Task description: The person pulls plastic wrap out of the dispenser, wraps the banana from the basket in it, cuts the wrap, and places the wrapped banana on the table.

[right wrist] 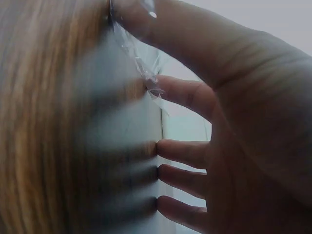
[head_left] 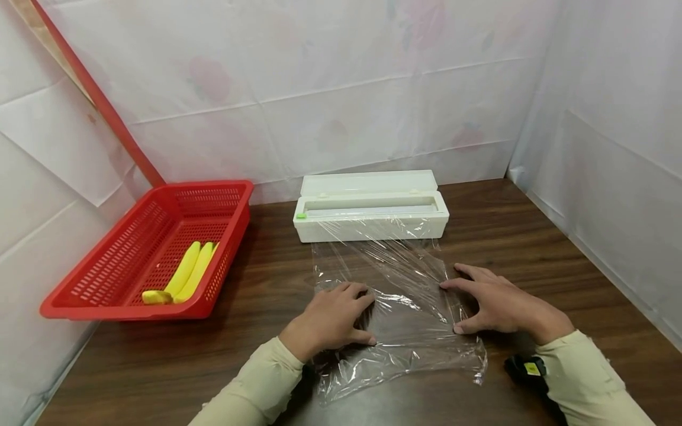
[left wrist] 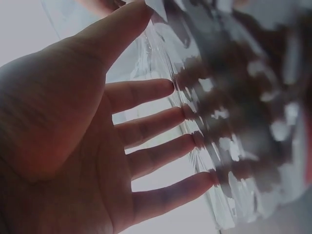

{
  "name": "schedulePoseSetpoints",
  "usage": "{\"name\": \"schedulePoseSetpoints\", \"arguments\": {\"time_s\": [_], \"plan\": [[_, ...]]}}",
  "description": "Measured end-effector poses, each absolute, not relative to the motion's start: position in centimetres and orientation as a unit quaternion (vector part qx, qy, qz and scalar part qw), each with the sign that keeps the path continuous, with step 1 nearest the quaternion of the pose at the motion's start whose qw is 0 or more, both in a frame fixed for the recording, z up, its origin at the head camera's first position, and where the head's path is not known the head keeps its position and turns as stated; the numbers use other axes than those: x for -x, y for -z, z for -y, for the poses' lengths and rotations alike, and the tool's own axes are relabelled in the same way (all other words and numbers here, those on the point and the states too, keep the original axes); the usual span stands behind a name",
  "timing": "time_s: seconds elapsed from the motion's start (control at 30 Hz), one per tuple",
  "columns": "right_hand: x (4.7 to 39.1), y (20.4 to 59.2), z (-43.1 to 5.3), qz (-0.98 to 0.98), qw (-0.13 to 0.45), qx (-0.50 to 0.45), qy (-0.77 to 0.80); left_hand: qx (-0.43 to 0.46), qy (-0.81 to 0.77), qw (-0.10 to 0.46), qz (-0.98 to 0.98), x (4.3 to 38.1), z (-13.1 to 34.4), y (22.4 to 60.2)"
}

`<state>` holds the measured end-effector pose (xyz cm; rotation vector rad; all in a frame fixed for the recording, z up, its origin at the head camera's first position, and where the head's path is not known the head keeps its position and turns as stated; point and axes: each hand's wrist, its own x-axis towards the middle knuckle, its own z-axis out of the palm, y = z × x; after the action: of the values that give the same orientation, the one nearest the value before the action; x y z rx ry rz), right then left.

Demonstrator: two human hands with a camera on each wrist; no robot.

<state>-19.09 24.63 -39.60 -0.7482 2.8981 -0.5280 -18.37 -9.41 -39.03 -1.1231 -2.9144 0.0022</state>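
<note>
We see a pale sheet (head_left: 341, 83) first, the biggest thing, hanging behind the brown worktop (head_left: 269, 269). The red basket (head_left: 133, 313) sits on the worktop, between nine and ten o'clock from the clear film (head_left: 407, 322). That film lies wrinkled across the worktop, and its twelve o'clock end goes up over the front of the white box (head_left: 305, 232). The box has its lid (head_left: 369, 182) tipped open at the back, and we find basket and box clearly only in the head view. Two cream sleeves (head_left: 261, 378) come in from five and seven o'clock.

The left grip (head_left: 333, 313), a bare hand, is at nine o'clock on the film, with its fingers spread. From above we see the back of it; the left wrist view shows us the palm and the fingertips touching the film. The right grip (head_left: 498, 305) is at three o'clock, spread too, with thumb and pointing finger on the film's edge. Only the right wrist view lets us see three more fingertips touching the shiny worktop.

Yellow bananas (head_left: 185, 270) lie inside the basket, near its four o'clock side. Smallest is a green tab (head_left: 301, 216) on the box.
</note>
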Motion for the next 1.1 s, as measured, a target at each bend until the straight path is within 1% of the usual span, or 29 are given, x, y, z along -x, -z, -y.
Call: {"name": "schedulePoseSetpoints", "arguments": {"time_s": [0.23,0.33,0.63,0.93,1.1], "plan": [[19.1,39.6,-24.6,-0.952,0.059,0.246,0.171,0.359,0.01,-0.007,0.933,18.6,9.9,39.2],[19.2,39.7,-24.7,-0.951,0.053,0.25,0.174,0.367,0.015,-0.002,0.93,18.7,10.2,39.2],[19.5,40.0,-25.8,-0.932,0.035,0.286,0.219,0.409,0.08,0.079,0.905,19.1,11.9,39.0],[20.2,40.3,-25.3,-0.921,0.006,0.277,0.273,0.424,0.131,0.121,0.888,19.9,12.8,38.6],[21.2,40.8,-25.0,-0.921,-0.031,0.253,0.296,0.422,0.135,0.135,0.886,20.4,13.1,38.6]]}}
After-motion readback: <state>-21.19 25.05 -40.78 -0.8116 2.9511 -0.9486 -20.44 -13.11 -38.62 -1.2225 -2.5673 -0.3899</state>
